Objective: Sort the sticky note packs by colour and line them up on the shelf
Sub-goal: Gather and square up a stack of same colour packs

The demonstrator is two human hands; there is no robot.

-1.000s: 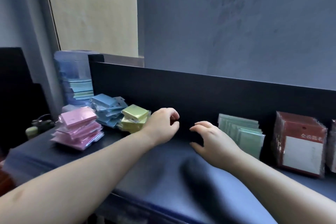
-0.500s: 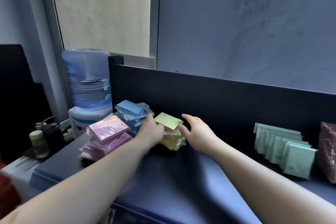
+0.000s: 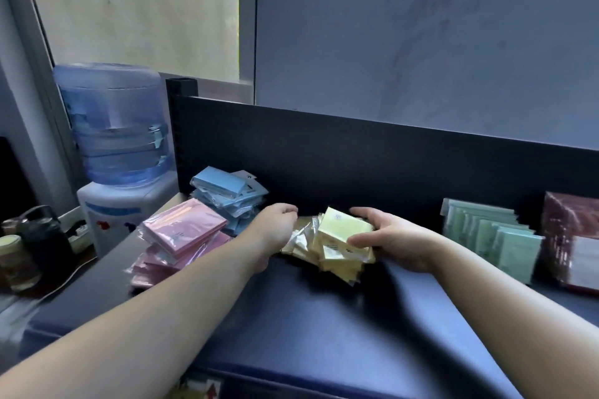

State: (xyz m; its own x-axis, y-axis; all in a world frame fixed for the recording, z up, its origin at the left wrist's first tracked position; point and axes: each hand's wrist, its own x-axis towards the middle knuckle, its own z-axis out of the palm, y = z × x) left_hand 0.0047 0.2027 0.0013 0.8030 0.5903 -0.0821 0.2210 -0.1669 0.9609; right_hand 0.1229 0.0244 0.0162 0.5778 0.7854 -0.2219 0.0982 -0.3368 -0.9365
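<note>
A pile of yellow sticky note packs (image 3: 340, 236) lies on the dark shelf (image 3: 324, 317), between my two hands. My left hand (image 3: 272, 230) rests against the pile's left side with its fingers curled over the wrappers. My right hand (image 3: 392, 236) grips the pile from the right, thumb in front and fingers behind the top pack. A pink pile (image 3: 181, 233) lies to the left, with a blue pile (image 3: 227, 201) behind it. Green packs (image 3: 492, 236) stand in a row on the right.
The shelf's dark back panel (image 3: 356, 155) rises behind the piles. A dark red pack (image 3: 573, 240) stands at the far right. A water dispenser with a blue bottle (image 3: 113, 126) and some jars (image 3: 19, 246) stand left of the shelf.
Both hands moved left from the bare middle of the shelf to the yellow pile and closed in on it. The pile now sits pulled a little right, away from the blue pile.
</note>
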